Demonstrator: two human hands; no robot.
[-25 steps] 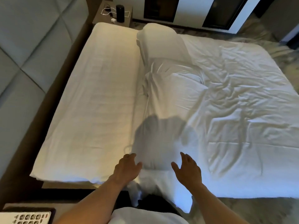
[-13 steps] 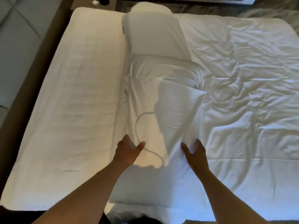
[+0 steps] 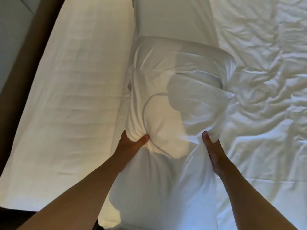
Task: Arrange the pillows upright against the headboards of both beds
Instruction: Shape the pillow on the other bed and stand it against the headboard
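Observation:
A white pillow lies flat in the middle of the bed, lengthwise away from me. My left hand is clenched on its left side, the fabric bunched between thumb and fingers. My right hand grips its right side, fingers partly buried in the cloth. A second white pillow lies beyond it, and a third pillow lies flat further up, cut off by the top edge. The padded headboard runs along the far left.
A smooth white strip of bedding lies between the pillows and the brown bed frame by the headboard. Wrinkled white sheets cover the bed to the right.
My view has moved in closer over the bed. Both hands were open and hovering at the near pillow; now each has closed on one side of it.

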